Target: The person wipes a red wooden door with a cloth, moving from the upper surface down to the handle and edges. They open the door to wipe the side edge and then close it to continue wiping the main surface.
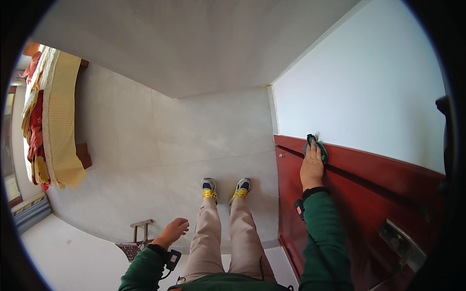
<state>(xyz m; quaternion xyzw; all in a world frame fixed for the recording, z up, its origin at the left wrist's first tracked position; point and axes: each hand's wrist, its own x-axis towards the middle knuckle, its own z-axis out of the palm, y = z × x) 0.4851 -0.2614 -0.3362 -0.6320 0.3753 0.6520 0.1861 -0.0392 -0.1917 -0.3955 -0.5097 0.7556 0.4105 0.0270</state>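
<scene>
My right hand (313,163) lies flat, fingers extended, over a dark green and black cloth (323,152). It presses the cloth against the upper part of a red panel (364,196), which looks like a door or cabinet front. The cloth sits by a dark groove in the panel, close to the white wall surface (356,87). Part of the cloth is hidden under my fingers. My left hand (176,230) hangs free beside my left leg, fingers loosely bent, with nothing visible in it.
A metal lock or socket plate (402,243) is on the red panel at lower right. A grey wall (204,47) juts out ahead. A bed with a yellow checked cover (63,116) stands at far left. Near my left hand is a small folding stool (140,232) on the floor.
</scene>
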